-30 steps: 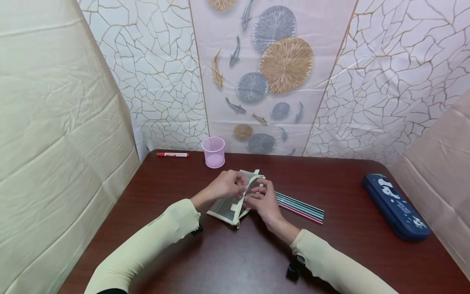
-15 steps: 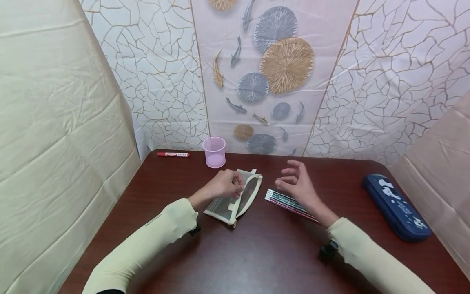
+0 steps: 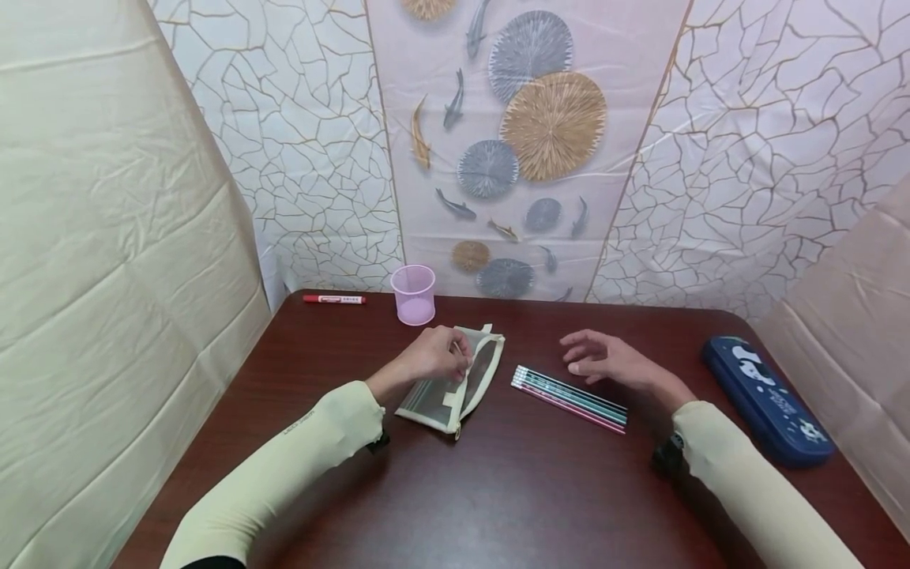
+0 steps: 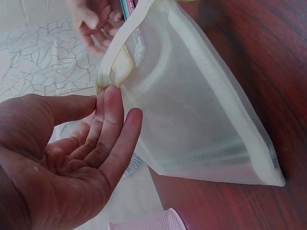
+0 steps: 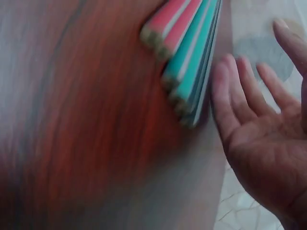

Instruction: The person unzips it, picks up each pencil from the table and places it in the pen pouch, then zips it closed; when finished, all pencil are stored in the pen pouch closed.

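Here's the left hand (image 3: 435, 356), thumb and fingertips pinching the edge of a cream-trimmed, see-through mesh pouch (image 3: 430, 403), which sits mid-surface (image 3: 512, 490), left of centre. The pouch slants: its long axis runs from far right to near left, the small metal zip pull (image 3: 458, 433) at the near end, a pale tab at the far one, and its mouth bows apart along the right-hand side. Over to the right hand (image 3: 607, 359), fingers loosely spread and bent, just past the far side of a flat row of slim green, teal and pink pencils (image 3: 569, 397). Those lie side by side, pale ends pointing left towards the pouch, the other ends angling nearer and to the right. Behind the pouch stands a lilac, round mesh cup (image 3: 414, 304), upright; well off to the right, a long navy-blue pencil case (image 3: 766, 401) slants the same way as the pencils.
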A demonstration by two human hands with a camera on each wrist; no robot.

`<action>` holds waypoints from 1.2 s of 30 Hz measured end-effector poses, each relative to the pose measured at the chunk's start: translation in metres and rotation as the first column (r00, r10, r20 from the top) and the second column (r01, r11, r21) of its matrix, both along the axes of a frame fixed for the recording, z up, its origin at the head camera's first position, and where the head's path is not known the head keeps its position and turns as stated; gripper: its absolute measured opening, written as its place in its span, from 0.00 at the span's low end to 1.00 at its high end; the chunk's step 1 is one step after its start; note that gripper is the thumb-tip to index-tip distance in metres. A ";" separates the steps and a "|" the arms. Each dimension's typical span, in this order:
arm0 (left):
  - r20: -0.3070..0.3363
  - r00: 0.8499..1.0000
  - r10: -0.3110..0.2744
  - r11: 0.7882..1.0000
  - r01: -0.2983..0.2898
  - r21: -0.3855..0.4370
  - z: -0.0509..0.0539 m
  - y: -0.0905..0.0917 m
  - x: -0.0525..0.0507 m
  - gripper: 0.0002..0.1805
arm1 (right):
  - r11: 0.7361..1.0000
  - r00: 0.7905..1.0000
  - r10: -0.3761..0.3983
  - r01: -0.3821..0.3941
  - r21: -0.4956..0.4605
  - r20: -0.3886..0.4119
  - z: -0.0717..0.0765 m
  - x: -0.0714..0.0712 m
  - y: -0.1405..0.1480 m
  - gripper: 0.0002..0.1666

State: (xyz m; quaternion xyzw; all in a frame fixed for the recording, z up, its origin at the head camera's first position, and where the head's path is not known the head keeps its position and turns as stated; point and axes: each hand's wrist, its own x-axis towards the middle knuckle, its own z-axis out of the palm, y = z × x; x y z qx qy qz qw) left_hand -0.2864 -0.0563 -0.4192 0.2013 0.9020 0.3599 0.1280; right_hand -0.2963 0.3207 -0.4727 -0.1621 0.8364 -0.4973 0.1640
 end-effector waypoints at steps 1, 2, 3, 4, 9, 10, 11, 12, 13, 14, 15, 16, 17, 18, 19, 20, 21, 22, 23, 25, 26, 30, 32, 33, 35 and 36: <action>-0.006 1.000 -0.001 1.000 0.001 -0.011 0.000 0.000 0.000 0.04 | 1.000 1.000 0.010 -0.011 0.010 0.018 -0.002 -0.001 0.003 0.36; -0.010 1.000 -0.003 1.000 0.003 -0.022 0.001 0.000 0.000 0.04 | 1.000 0.999 0.026 -0.026 0.017 0.028 -0.004 -0.003 0.006 0.35; -0.016 1.000 -0.006 0.999 0.005 -0.034 0.001 0.000 -0.001 0.04 | 0.999 0.999 0.035 -0.036 0.023 0.034 -0.006 -0.004 0.008 0.34; -0.021 1.000 -0.009 0.999 0.008 -0.044 0.001 0.001 -0.001 0.04 | 0.999 0.998 0.046 -0.047 0.027 0.036 -0.007 -0.005 0.010 0.34; -0.027 0.999 -0.020 0.998 0.019 -0.065 0.000 0.000 -0.003 0.04 | 0.996 0.997 0.065 -0.067 0.052 0.039 -0.011 -0.011 0.011 0.28; -0.022 1.000 -0.018 0.998 0.017 -0.060 0.000 0.000 -0.003 0.04 | 0.995 0.997 0.071 -0.073 0.060 0.038 -0.011 -0.012 0.011 0.27; -0.016 1.000 -0.017 0.998 0.016 -0.055 -0.001 -0.001 -0.003 0.03 | 0.994 0.996 0.078 -0.080 0.073 0.033 -0.012 -0.013 0.010 0.25; -0.011 1.000 -0.016 0.999 0.015 -0.051 -0.001 -0.001 -0.003 0.03 | 0.993 0.996 0.085 -0.088 0.084 0.032 -0.011 -0.013 0.010 0.24; -0.004 1.000 -0.016 0.999 0.016 -0.047 -0.001 -0.001 -0.003 0.03 | 0.991 0.995 0.095 -0.097 0.091 0.028 -0.011 -0.013 0.009 0.23; 0.002 1.000 -0.015 0.999 0.015 -0.043 -0.001 -0.001 -0.003 0.03 | 0.990 0.994 0.104 -0.106 0.096 0.025 -0.010 -0.013 0.008 0.22; 0.008 1.000 -0.014 0.999 0.014 -0.040 0.000 -0.001 -0.003 0.03 | 0.988 0.993 0.113 -0.115 0.106 0.018 -0.010 -0.013 0.007 0.21; 0.011 1.000 -0.018 0.999 0.018 -0.038 0.000 -0.001 -0.003 0.03 | 0.986 0.993 0.121 -0.121 0.115 0.012 -0.010 -0.013 0.006 0.20; 0.012 1.000 -0.019 0.999 0.020 -0.038 0.000 -0.001 -0.003 0.03 | 0.984 0.992 0.129 -0.129 0.122 0.004 -0.009 -0.013 0.005 0.20; 0.015 1.000 -0.019 0.999 0.020 -0.039 0.001 0.000 -0.003 0.03 | 0.983 0.991 0.135 -0.134 0.126 0.001 -0.008 -0.012 0.004 0.20; 0.019 1.000 -0.020 0.999 0.021 -0.038 0.001 0.000 -0.003 0.03 | 0.981 0.990 0.143 -0.141 0.134 -0.007 -0.008 -0.012 0.003 0.19; 0.022 1.000 -0.021 0.999 0.022 -0.036 0.001 0.000 -0.003 0.03 | 0.980 0.989 0.147 -0.144 0.139 -0.010 -0.008 -0.012 0.002 0.19; 0.026 0.999 -0.023 0.999 0.024 -0.034 0.001 0.001 -0.004 0.03 | 0.978 0.988 0.152 -0.148 0.148 -0.015 -0.008 -0.013 0.002 0.19; 0.030 0.999 -0.026 0.999 0.027 -0.031 0.001 0.001 -0.004 0.03 | 0.977 0.988 0.155 -0.151 0.154 -0.016 -0.008 -0.013 0.001 0.19; 0.034 0.999 -0.028 0.999 0.029 -0.027 0.001 0.001 -0.004 0.04 | 0.975 0.987 0.160 -0.156 0.157 -0.017 -0.007 -0.013 0.001 0.19; 0.040 0.999 -0.034 0.999 0.035 -0.023 0.000 0.002 -0.004 0.04 | 0.972 0.986 0.167 -0.161 0.172 -0.020 -0.007 -0.012 0.000 0.18; 0.043 0.998 -0.035 0.999 0.035 -0.022 0.000 0.002 -0.005 0.04 | 0.971 0.985 0.172 -0.166 0.174 -0.020 -0.006 -0.012 -0.001 0.18; 0.044 0.998 -0.037 0.999 0.038 -0.022 0.000 0.002 -0.005 0.04 | 0.966 0.982 0.190 -0.183 0.183 -0.016 -0.005 -0.012 -0.003 0.18; 0.045 0.998 -0.037 0.999 0.038 -0.018 0.000 0.002 -0.004 0.04 | 0.966 0.981 0.192 -0.186 0.181 -0.013 -0.004 -0.012 -0.004 0.18; 0.042 0.998 -0.037 0.999 0.038 -0.020 0.000 0.001 -0.004 0.04 | 0.965 0.981 0.193 -0.187 0.182 -0.013 -0.003 -0.012 -0.005 0.19; 0.042 0.999 -0.034 0.999 0.035 -0.022 0.000 0.001 -0.004 0.04 | 0.963 0.981 0.193 -0.186 0.195 -0.018 -0.002 -0.011 -0.007 0.20; 0.039 0.999 -0.035 0.999 0.036 -0.026 0.001 0.001 -0.004 0.04 | 0.962 0.981 0.194 -0.186 0.202 -0.020 -0.001 -0.011 -0.008 0.21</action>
